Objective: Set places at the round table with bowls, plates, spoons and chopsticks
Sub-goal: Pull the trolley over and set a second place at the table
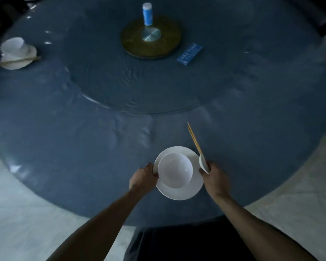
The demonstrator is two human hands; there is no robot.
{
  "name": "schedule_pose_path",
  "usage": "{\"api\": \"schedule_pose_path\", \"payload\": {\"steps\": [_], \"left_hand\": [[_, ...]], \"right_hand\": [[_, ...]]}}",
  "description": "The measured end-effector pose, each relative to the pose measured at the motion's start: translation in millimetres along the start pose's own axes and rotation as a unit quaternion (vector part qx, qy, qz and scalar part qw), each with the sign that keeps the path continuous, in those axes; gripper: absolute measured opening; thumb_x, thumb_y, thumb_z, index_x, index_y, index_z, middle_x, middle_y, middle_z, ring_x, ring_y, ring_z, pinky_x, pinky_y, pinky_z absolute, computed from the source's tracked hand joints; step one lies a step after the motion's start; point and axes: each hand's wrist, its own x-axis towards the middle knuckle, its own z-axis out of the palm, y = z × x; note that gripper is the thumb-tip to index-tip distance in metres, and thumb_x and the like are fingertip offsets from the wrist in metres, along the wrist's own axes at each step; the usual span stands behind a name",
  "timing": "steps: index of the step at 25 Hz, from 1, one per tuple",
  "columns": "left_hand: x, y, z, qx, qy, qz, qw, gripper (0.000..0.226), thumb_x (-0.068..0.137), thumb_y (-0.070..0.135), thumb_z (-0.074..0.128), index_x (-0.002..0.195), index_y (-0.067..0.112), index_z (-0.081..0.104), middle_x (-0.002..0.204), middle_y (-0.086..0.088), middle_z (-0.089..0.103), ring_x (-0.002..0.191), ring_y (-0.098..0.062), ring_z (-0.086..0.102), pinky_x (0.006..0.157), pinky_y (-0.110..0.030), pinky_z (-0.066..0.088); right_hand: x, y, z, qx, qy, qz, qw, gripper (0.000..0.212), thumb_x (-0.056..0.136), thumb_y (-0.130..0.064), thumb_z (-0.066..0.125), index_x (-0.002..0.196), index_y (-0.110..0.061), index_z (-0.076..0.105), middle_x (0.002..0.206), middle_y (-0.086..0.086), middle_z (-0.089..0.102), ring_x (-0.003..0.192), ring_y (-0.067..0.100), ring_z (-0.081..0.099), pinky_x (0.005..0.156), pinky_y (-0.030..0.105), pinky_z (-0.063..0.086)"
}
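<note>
1. Head view, the only one we've got: a big round table under a smooth, slightly wrinkled grey-blue cover takes up nearly the whole shot.
2. Near the front edge our left hand has its fingers curled on the left rim of a glossy white round plate, and a smooth white round bowl sits on top of it.
3. Our right hand is clamped around a pair of thin, straight wooden chopsticks plus a small white ceramic spoon, right beside the plate's right rim. The chopsticks point away toward the table centre.
4. Far left there's another white place setting: bowl on plate, with chopsticks laid across it.
5. In the middle sits a flat round brownish disc with a shiny metal hub, a white-and-blue cylindrical container standing behind it, and a flat blue rectangular packet lying just beside the disc.
</note>
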Motion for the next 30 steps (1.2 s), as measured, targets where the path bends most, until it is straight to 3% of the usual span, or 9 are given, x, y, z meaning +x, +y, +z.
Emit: {"api": "schedule_pose_path", "payload": {"steps": [5, 8, 12, 14, 16, 18, 21, 27, 30], "left_hand": [[-9, 2, 9, 0.018, 0.045, -0.037, 0.998, 0.027, 0.087, 0.035, 0.050, 0.106, 0.016, 0.050, 0.104, -0.017, 0.068, 0.095, -0.041, 0.065, 0.067, -0.037, 0.042], [-23, 1, 5, 0.015, 0.066, -0.055, 0.996, 0.032, 0.090, 0.045, 0.052, 0.108, 0.019, 0.047, 0.102, -0.013, 0.069, 0.093, -0.038, 0.066, 0.068, -0.036, 0.042], [-56, 4, -5, -0.060, 0.169, -0.073, 0.981, 0.016, 0.092, 0.040, 0.049, 0.093, 0.024, 0.047, 0.088, -0.010, 0.071, 0.081, -0.037, 0.065, 0.061, -0.032, 0.039], [-80, 15, 0, -0.094, 0.179, -0.037, 0.979, 0.015, 0.090, 0.039, 0.053, 0.089, 0.024, 0.051, 0.082, -0.004, 0.072, 0.078, -0.035, 0.065, 0.058, -0.031, 0.041], [-102, 32, 14, -0.128, 0.114, 0.028, 0.985, 0.014, 0.089, 0.038, 0.057, 0.088, 0.024, 0.060, 0.080, 0.000, 0.073, 0.077, -0.027, 0.067, 0.061, -0.032, 0.047], [-117, 50, 29, -0.196, -0.007, 0.061, 0.979, 0.014, 0.090, 0.032, 0.058, 0.088, 0.022, 0.069, 0.079, 0.003, 0.072, 0.067, -0.013, 0.067, 0.064, -0.029, 0.052], [-130, 61, 42, -0.343, -0.156, 0.033, 0.926, 0.014, 0.094, 0.028, 0.057, 0.092, 0.019, 0.068, 0.077, 0.008, 0.066, 0.049, 0.001, 0.056, 0.045, -0.022, 0.048], [-139, 57, 52, -0.385, -0.225, 0.073, 0.892, 0.018, 0.095, 0.029, 0.058, 0.111, 0.022, 0.065, 0.090, 0.001, 0.067, 0.067, -0.005, 0.061, 0.051, -0.018, 0.051], [-139, 57, 58, -0.381, -0.200, 0.094, 0.898, 0.012, 0.095, 0.024, 0.058, 0.105, 0.020, 0.063, 0.075, 0.009, 0.065, 0.059, 0.000, 0.061, 0.050, -0.018, 0.051]], "right_hand": [[9, 5, -3, 0.019, -0.041, -0.028, 0.999, 0.023, 0.087, -0.033, 0.064, 0.104, -0.019, 0.067, 0.102, 0.002, 0.072, 0.096, 0.028, 0.065, 0.075, 0.031, 0.047], [5, 1, -15, 0.019, -0.044, -0.020, 0.999, 0.023, 0.090, -0.039, 0.059, 0.100, -0.018, 0.062, 0.096, 0.006, 0.071, 0.093, 0.032, 0.065, 0.077, 0.038, 0.050], [-11, -8, -30, 0.007, -0.037, -0.010, 0.999, 0.024, 0.094, -0.042, 0.052, 0.099, -0.019, 0.049, 0.095, 0.013, 0.069, 0.090, 0.040, 0.064, 0.069, 0.035, 0.043], [-24, -15, -33, 0.017, -0.073, -0.012, 0.997, 0.029, 0.095, -0.045, 0.049, 0.104, -0.018, 0.056, 0.100, 0.014, 0.070, 0.096, 0.038, 0.064, 0.070, 0.030, 0.039], [-39, -24, -30, 0.080, -0.125, -0.011, 0.989, 0.033, 0.095, -0.044, 0.050, 0.105, -0.016, 0.065, 0.100, 0.010, 0.071, 0.092, 0.028, 0.065, 0.070, 0.026, 0.041], [-55, -33, -25, 0.153, -0.151, 0.021, 0.976, 0.026, 0.092, -0.041, 0.055, 0.089, -0.020, 0.070, 0.081, 0.001, 0.069, 0.073, 0.015, 0.062, 0.063, 0.024, 0.045], [-71, -35, -17, 0.188, -0.139, 0.071, 0.970, 0.024, 0.093, -0.029, 0.056, 0.075, -0.025, 0.071, 0.061, -0.005, 0.058, 0.064, 0.018, 0.057, 0.067, 0.031, 0.047], [-88, -38, -17, 0.259, -0.137, 0.105, 0.950, 0.028, 0.097, -0.030, 0.050, 0.083, -0.020, 0.072, 0.055, 0.000, 0.059, 0.049, 0.007, 0.055, 0.050, 0.022, 0.046], [-92, -35, -16, 0.269, -0.140, 0.121, 0.945, 0.029, 0.097, -0.031, 0.050, 0.083, -0.019, 0.072, 0.057, 0.000, 0.063, 0.058, 0.016, 0.061, 0.060, 0.032, 0.052]]}}
